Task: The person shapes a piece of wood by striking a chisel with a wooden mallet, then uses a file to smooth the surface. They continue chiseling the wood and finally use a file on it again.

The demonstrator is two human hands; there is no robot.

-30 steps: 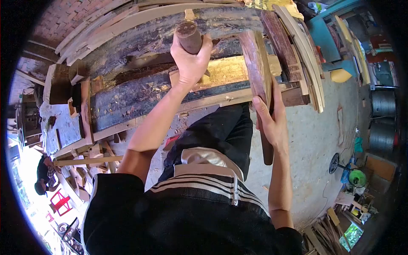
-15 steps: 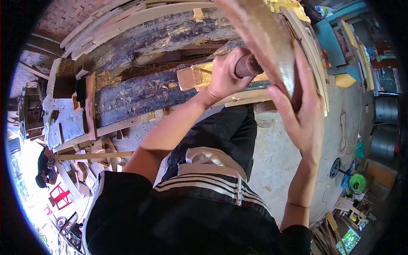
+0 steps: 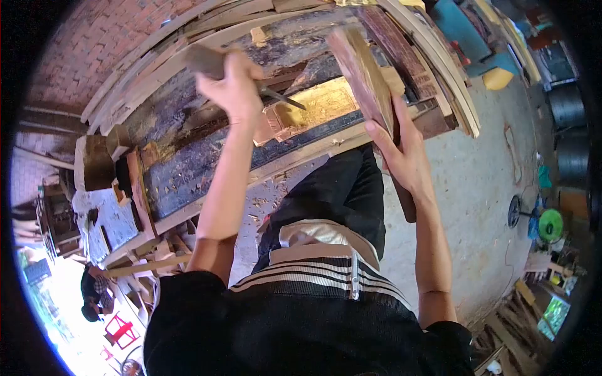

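My left hand [image 3: 233, 88] is closed around a chisel [image 3: 282, 96]. Its thick wooden handle sticks out to the upper left, and the thin dark blade points right over the workpiece. Below the blade lies a yellow-lit wooden block [image 3: 323, 100] with a hollow cut into its face, on the dark, chip-strewn workbench [image 3: 182, 178]. My right hand [image 3: 409, 155] grips a long, thick wooden bar [image 3: 365, 78], thumb on one side and fingers on the other. The bar slants across the right end of the block; whether it touches cannot be seen.
Long planks [image 3: 433, 56] lie along the bench's far and right sides. A wood offcut [image 3: 258, 36] rests at the back. A hollow wooden box [image 3: 97, 163] stands left. Another person [image 3: 94, 291] is at lower left near a red stool [image 3: 122, 331]. A green fan [image 3: 550, 224] stands right.
My left hand has moved left with the chisel, which now lies tilted with its blade showing. My right hand has lowered the wooden bar away from the camera and slightly left.
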